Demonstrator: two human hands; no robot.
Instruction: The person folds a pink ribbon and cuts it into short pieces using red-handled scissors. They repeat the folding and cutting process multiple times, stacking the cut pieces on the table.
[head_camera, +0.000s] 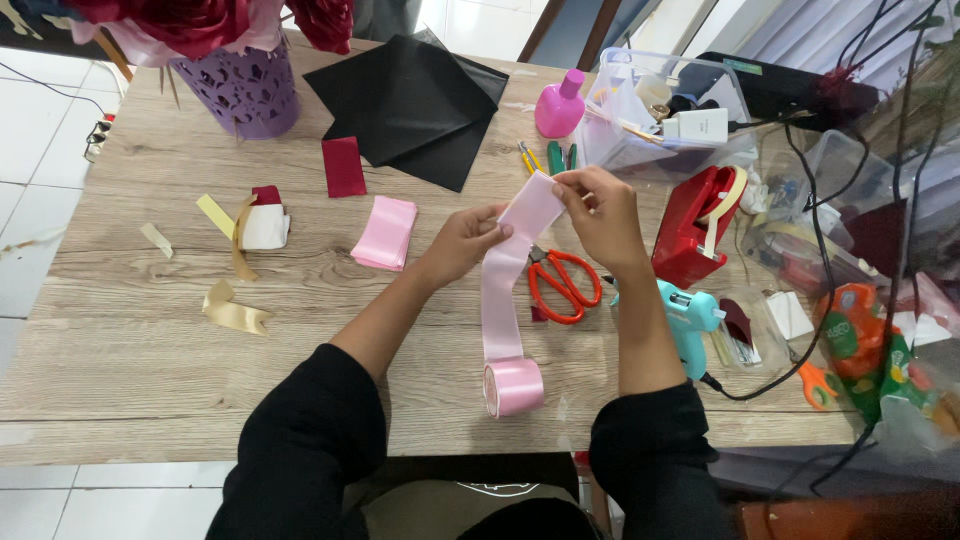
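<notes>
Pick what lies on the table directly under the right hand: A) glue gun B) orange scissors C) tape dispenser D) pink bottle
B: the orange scissors lie on the table just below the right hand, which pinches the pink ribbon together with the left hand; the glue gun and tape dispenser sit further right.

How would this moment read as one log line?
left hand: holds pink satin ribbon | right hand: pinches ribbon end | roll: on wooden table

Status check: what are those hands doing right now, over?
Both hands grip the pink ribbon: left hand, right hand. Roll on table. Orange scissors beside, not blocking.
</notes>
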